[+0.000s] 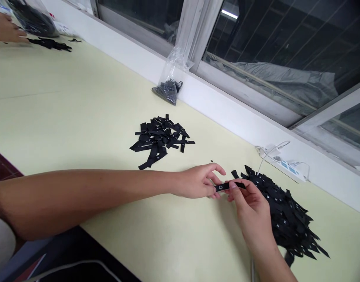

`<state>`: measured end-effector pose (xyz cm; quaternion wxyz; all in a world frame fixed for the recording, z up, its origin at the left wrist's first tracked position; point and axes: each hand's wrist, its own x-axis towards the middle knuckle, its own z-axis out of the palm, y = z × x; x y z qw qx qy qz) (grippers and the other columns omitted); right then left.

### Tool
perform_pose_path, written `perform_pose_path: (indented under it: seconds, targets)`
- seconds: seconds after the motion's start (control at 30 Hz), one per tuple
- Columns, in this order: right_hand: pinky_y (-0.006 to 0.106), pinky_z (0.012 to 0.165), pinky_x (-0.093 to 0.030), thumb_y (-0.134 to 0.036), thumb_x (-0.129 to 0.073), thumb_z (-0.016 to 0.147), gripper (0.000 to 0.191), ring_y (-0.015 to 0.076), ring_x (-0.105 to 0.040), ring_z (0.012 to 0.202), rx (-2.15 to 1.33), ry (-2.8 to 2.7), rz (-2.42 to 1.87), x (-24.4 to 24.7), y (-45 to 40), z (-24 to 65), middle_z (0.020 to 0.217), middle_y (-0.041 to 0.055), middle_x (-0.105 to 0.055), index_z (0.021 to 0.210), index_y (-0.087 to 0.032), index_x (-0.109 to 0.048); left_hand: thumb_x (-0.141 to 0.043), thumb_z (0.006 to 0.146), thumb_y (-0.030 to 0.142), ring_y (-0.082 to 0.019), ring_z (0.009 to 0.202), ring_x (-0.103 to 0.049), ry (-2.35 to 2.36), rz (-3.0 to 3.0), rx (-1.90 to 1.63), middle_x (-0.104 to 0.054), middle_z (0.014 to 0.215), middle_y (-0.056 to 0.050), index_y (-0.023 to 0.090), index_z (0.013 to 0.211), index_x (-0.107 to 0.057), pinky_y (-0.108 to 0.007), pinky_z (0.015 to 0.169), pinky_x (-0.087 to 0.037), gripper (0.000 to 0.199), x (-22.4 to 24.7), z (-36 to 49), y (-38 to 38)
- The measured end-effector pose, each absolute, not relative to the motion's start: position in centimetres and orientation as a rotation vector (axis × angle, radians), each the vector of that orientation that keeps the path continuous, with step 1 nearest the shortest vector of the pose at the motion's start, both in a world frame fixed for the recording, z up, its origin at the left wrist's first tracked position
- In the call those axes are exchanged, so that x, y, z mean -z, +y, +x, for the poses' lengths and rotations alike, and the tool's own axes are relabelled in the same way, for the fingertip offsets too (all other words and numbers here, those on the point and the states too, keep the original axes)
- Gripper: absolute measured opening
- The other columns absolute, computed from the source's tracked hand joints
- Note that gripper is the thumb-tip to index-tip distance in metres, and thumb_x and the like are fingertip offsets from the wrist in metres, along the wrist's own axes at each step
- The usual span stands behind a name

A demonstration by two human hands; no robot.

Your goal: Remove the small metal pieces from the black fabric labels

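Note:
A short black fabric strip (225,187) with a silver ring-shaped snap or eyelet near its left end stretches between my two hands. My right hand (252,205) pinches it with the thumb on top, near the right end. At the other end, my left hand (200,181) has its lower fingers closed on the strip's tip, while its upper fingers stay loosely extended. A large heap of similar black strips (282,211) with small metal dots lies just right of my right hand. Beyond my left forearm, a smaller pile of strips (160,135) is spread on the pale table.
A clear bag (168,88) with black pieces leans on the white sill. A power strip (285,166) with plugged-in white cables is behind the large heap. At far left, another person's hand (6,29) touches black strips (52,44) beside a filled plastic bag (33,17).

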<state>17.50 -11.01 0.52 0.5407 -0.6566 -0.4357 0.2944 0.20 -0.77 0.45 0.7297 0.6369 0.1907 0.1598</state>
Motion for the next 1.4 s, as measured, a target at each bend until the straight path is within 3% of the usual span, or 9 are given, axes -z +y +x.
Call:
perform_pose_path:
  seconds: [0.2,0.37,0.43,0.57,0.73,0.9,1.07,1.2,1.4]
  targets:
    - [0.030,0.070,-0.055,-0.049,-0.084,0.077,0.037,0.0173,-0.064,0.073,-0.769,-1.036,-1.527,-0.6,-11.2,16.6,0.081,0.0046,-0.072,0.097,-0.021,-0.072,-0.069,0.085,0.013,-0.014,0.083,-0.066,0.503,1.617,-0.619,-0.069,0.089,-0.003,0.016,0.096,-0.064,-0.030,0.080,-0.054,0.013,0.4,0.7,-0.4]
    - [0.037,0.075,-0.057,-0.069,-0.066,0.084,0.052,0.0243,-0.070,0.087,-0.996,-0.944,-1.381,-1.5,-11.4,17.4,0.110,0.0116,-0.074,0.106,-0.022,-0.073,-0.061,0.088,0.007,-0.014,0.086,-0.067,0.439,2.107,-0.794,-0.075,0.095,-0.003,0.018,0.095,-0.070,-0.028,0.080,-0.052,0.016,-0.2,-0.1,0.2]
    - [0.041,0.076,-0.058,-0.076,-0.056,0.086,0.061,0.0281,-0.071,0.090,-1.142,-0.915,-1.347,-1.8,-11.4,17.8,0.111,0.0142,-0.074,0.106,-0.021,-0.073,-0.056,0.090,0.003,-0.014,0.091,-0.068,0.313,2.234,-0.873,-0.075,0.101,-0.004,0.017,0.094,-0.071,-0.027,0.085,-0.052,0.021,-0.3,-0.3,0.3]
    - [0.037,0.086,-0.056,-0.058,-0.075,0.084,0.041,0.0226,-0.068,0.089,-1.194,-1.021,-1.473,-1.8,-11.4,18.0,0.095,0.0089,-0.075,0.102,-0.021,-0.076,-0.056,0.093,0.005,-0.015,0.097,-0.066,0.176,2.400,-1.062,-0.072,0.107,-0.008,0.016,0.090,-0.075,-0.027,0.090,-0.051,0.023,-0.4,-0.5,0.3]
    - [0.035,0.084,-0.057,-0.050,-0.083,0.079,0.036,0.0189,-0.066,0.086,-1.101,-1.112,-1.481,-1.1,-11.4,17.6,0.102,0.0062,-0.075,0.104,-0.024,-0.079,-0.065,0.096,0.023,-0.019,0.096,-0.063,0.244,2.549,-1.198,-0.075,0.095,-0.003,0.024,0.084,-0.079,-0.034,0.089,-0.045,0.018,-0.7,-0.6,0.1]
    - [0.033,0.073,-0.057,-0.047,-0.086,0.075,0.029,0.0187,-0.065,0.076,-0.935,-1.124,-1.508,-0.9,-11.4,17.6,0.081,0.0049,-0.075,0.090,-0.022,-0.081,-0.058,0.094,0.012,-0.018,0.099,-0.067,0.233,2.468,-1.089,-0.079,0.103,-0.002,0.023,0.097,-0.077,-0.034,0.095,-0.047,0.022,-0.6,-0.5,0.0]
    - [0.034,0.067,-0.056,-0.047,-0.084,0.075,0.030,0.0209,-0.068,0.073,-0.676,-1.174,-1.634,-0.7,-11.6,17.6,0.083,0.0073,-0.078,0.089,-0.020,-0.081,-0.053,0.094,0.015,-0.020,0.095,-0.069,0.246,2.348,-1.006,-0.079,0.102,-0.007,0.018,0.111,-0.074,-0.035,0.095,-0.054,0.027,-0.5,-0.3,-0.6]
    - [0.031,0.060,-0.052,-0.046,-0.075,0.084,0.027,0.0208,-0.069,0.070,-0.451,-1.406,-1.759,-0.8,-11.8,17.3,0.083,0.0067,-0.077,0.090,-0.021,-0.080,-0.053,0.094,0.016,-0.021,0.094,-0.069,0.237,2.441,-0.921,-0.078,0.100,-0.009,0.016,0.106,-0.074,-0.036,0.092,-0.054,0.024,-0.4,-0.2,-0.7]
    - [0.029,0.057,-0.043,-0.028,-0.055,0.098,0.023,0.0168,-0.063,0.063,-0.054,-1.868,-1.712,-1.4,-12.1,16.2,0.076,0.0046,-0.071,0.088,-0.020,-0.074,-0.049,0.093,0.010,-0.020,0.091,-0.068,0.257,2.550,-0.841,-0.077,0.094,-0.008,0.016,0.093,-0.072,-0.032,0.088,-0.053,0.024,0.0,0.2,-0.5]
